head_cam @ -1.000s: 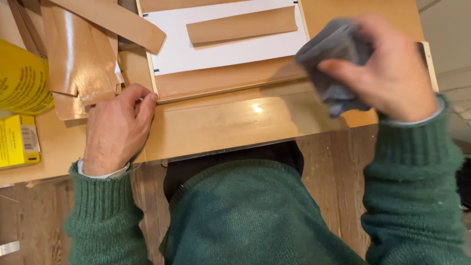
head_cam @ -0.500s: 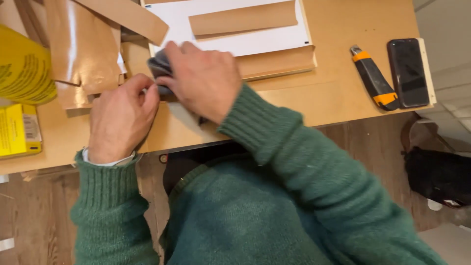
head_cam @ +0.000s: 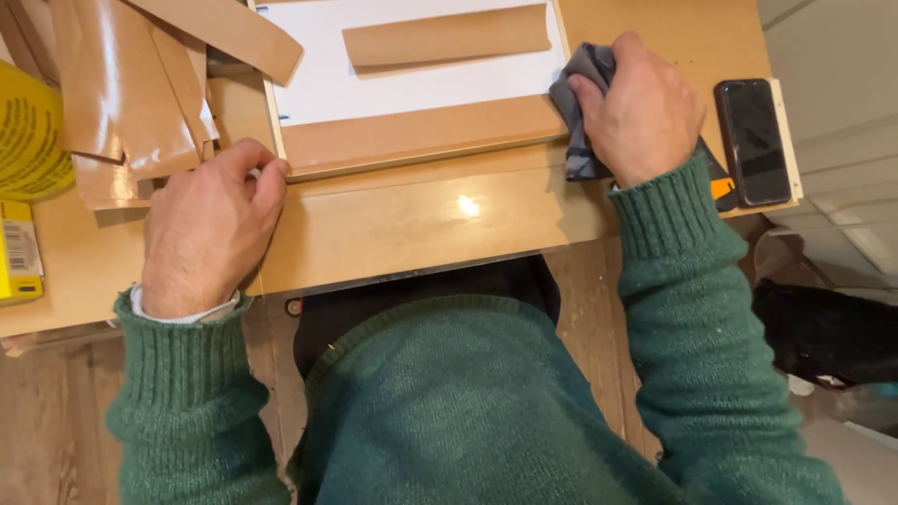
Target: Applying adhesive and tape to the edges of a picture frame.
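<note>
R hand w/ grey cloth moved right; yellow box far left.

The left hand lies palm down, fingers curled under at the tips. The right hand is closed in a loose fist, knuckles up. Both forearms reach forward in green sleeves.
</note>
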